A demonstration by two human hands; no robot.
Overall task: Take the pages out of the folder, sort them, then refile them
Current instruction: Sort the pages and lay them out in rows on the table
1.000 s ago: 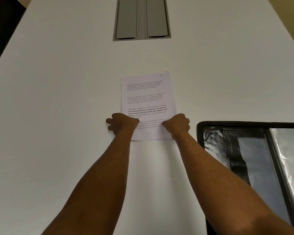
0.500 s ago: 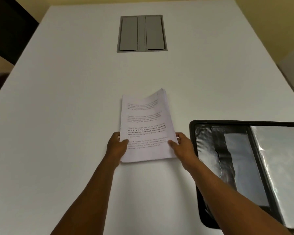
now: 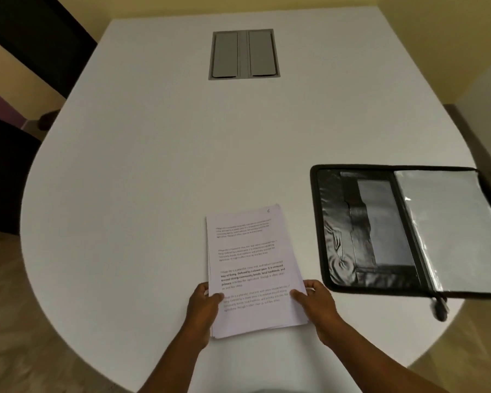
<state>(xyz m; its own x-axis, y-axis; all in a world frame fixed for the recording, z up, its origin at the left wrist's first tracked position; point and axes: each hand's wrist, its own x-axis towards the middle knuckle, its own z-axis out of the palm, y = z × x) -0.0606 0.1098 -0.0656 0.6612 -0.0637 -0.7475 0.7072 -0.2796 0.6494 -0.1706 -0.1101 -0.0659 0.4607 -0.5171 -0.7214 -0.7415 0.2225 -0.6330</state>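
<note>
Two hands grip one stack of pages [image 3: 251, 268] near the front edge of the white tabletop [image 3: 153, 180]: left hand [image 3: 203, 307] pinches the stack's lower left edge, thumb on top, right hand [image 3: 316, 303] pinches the lower right edge the same way. Top sheet shows four blocks of print, one partly bold, and a "6" at its upper right corner. Right of the stack, apart from it, black folder [image 3: 338, 231] lies open flat, clear plastic sleeve [image 3: 451, 231] on its right half, zip pull hanging at the near edge. Farther back, grey cable hatch [image 3: 244, 54] set into the tabletop centre.
</note>
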